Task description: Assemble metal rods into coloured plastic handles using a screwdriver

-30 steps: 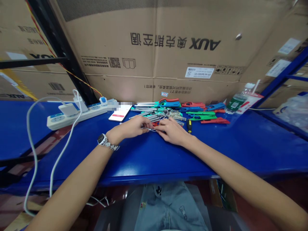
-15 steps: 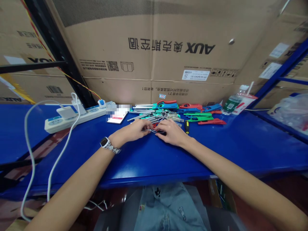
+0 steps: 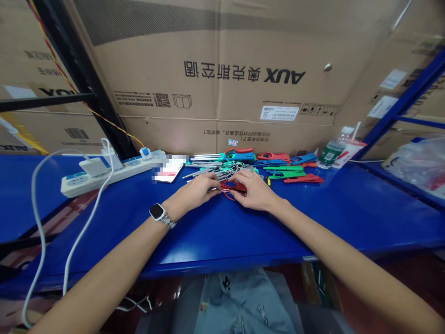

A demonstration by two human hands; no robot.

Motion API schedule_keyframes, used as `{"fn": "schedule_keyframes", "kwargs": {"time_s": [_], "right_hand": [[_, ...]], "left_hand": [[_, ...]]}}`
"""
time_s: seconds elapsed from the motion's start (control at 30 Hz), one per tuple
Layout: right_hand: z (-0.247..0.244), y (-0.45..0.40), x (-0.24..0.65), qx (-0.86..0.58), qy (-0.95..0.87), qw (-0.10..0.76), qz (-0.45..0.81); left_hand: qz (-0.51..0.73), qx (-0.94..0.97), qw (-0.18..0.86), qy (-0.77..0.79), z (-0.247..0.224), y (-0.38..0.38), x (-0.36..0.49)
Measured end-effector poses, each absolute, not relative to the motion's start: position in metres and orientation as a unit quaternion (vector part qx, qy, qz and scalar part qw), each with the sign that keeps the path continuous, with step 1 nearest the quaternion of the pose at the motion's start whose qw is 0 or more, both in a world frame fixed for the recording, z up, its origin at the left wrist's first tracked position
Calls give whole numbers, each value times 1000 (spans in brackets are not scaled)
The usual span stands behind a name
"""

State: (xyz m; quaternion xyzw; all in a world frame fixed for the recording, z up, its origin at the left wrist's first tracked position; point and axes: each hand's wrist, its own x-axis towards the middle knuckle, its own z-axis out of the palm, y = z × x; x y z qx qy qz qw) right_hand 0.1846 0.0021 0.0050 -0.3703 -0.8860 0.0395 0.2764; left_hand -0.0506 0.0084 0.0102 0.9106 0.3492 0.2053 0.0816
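Note:
Over the table's middle, my right hand (image 3: 255,190) is closed round a red lighter casing (image 3: 238,186) with a looped end. My left hand (image 3: 200,191) meets it from the left, thumb and fingers pinched near the casing's left end; what they hold is mostly hidden, though thin pale wire shows between the hands. Just behind lies a pile of lighter parts: metal tubes (image 3: 203,163) with green ends and tangled wires (image 3: 236,167). Red, blue and green lighter casings (image 3: 287,174) are heaped to the right. A yellow-and-black screwdriver (image 3: 268,181) is partly covered by my right hand.
A phone (image 3: 171,169) lies left of the pile. Further left is a white power strip (image 3: 83,182) with plugs and a hanging white cable (image 3: 41,232). A bottle (image 3: 328,153) and a cup (image 3: 346,153) stand at the back right, before a large carton (image 3: 222,37).
The red casing and its loop now show between my hands, where mostly thin wires showed before. My right hand has shifted slightly right and covers more of the screwdriver. The view has moved slightly.

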Motion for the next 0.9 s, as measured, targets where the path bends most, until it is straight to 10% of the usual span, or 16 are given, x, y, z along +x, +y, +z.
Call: {"fn": "schedule_keyframes", "kwargs": {"time_s": [0.9], "right_hand": [[-15,-5,192,-300,-883,338,128]], "left_hand": [[151,931,58,327,14,-2,-36]]}}
